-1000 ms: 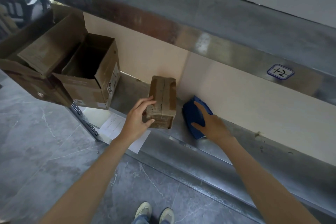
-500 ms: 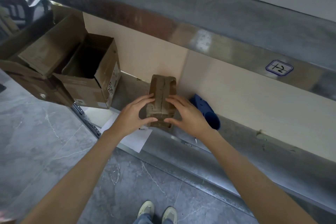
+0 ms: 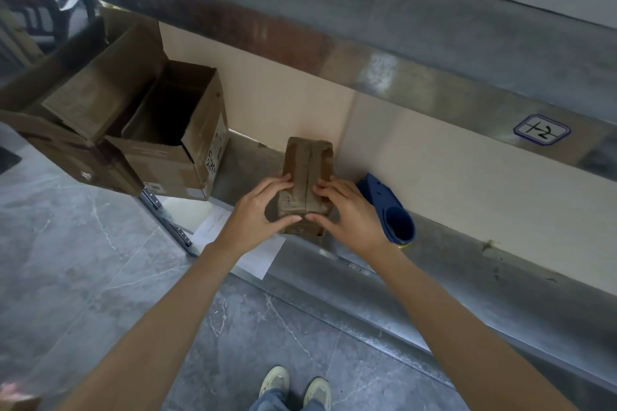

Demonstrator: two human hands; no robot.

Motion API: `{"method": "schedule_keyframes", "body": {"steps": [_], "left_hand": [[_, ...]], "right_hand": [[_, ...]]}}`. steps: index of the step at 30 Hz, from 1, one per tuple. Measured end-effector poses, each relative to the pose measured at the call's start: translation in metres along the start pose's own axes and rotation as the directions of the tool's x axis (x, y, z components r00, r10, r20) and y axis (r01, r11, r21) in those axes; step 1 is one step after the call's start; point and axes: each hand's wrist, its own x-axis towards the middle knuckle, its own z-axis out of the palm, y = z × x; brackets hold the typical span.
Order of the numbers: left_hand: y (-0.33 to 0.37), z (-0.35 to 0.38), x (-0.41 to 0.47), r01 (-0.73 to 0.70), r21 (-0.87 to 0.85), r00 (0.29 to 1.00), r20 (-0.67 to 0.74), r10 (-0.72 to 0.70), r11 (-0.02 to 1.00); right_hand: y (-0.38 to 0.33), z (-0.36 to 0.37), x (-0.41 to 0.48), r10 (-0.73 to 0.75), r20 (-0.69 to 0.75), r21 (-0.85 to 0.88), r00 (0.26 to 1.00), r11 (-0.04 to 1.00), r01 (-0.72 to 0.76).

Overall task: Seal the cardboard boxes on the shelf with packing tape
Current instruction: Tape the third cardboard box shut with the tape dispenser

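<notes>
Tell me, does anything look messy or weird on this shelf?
Yes. A white paper pokes out over the front edge of the shelf below the small box, which looks crumpled and creased. The open box on the left has flaps splayed unevenly.

"1-2" label (image 3: 541, 129) on shelf beam (image 3: 417, 90)

The left hand (image 3: 257, 210) and right hand (image 3: 350, 213) grip the small box (image 3: 307, 163) and cover its near end, so the seam there cannot be seen. At its three o'clock the right hand hides part of the blue tape dispenser (image 3: 387, 203). At seven o'clock the print on the paper sheet (image 3: 213, 227) is too small to read. At nine o'clock the large open box (image 3: 66, 153) is cut off by the left edge.
</notes>
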Motion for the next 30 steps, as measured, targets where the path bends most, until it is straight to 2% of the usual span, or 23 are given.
{"method": "schedule_keyframes", "body": {"steps": [5, 9, 12, 19, 26, 30], "left_hand": [[0.008, 0.006, -0.001, 0.059, -0.062, 0.993, -0.096, -0.064, 0.996], [0.019, 0.016, 0.002, 0.106, -0.067, 0.962, -0.247, -0.119, 0.992], [0.021, 0.018, 0.005, 0.119, -0.061, 0.951, -0.279, -0.132, 0.991], [0.011, 0.008, 0.003, 0.117, -0.136, 0.976, -0.168, -0.139, 0.984], [0.005, 0.001, 0.003, 0.133, -0.158, 0.988, -0.06, -0.144, 0.978], [0.001, -0.007, 0.004, 0.146, -0.185, 0.989, 0.025, -0.143, 0.972]], "right_hand": [[-0.006, -0.002, 0.003, 0.064, -0.017, 0.015, 0.998, 0.998, -0.064], [-0.015, 0.008, 0.006, 0.136, -0.12, 0.056, 0.983, 0.99, -0.13], [-0.015, 0.012, 0.008, 0.164, -0.151, 0.094, 0.975, 0.984, -0.151], [-0.004, 0.003, 0.003, 0.115, -0.05, 0.162, 0.992, 0.981, -0.106], [-0.002, -0.006, 0.006, 0.102, 0.035, 0.15, 0.994, 0.983, -0.106], [0.007, -0.02, 0.004, 0.05, 0.181, 0.164, 0.982, 0.983, -0.081]]}}
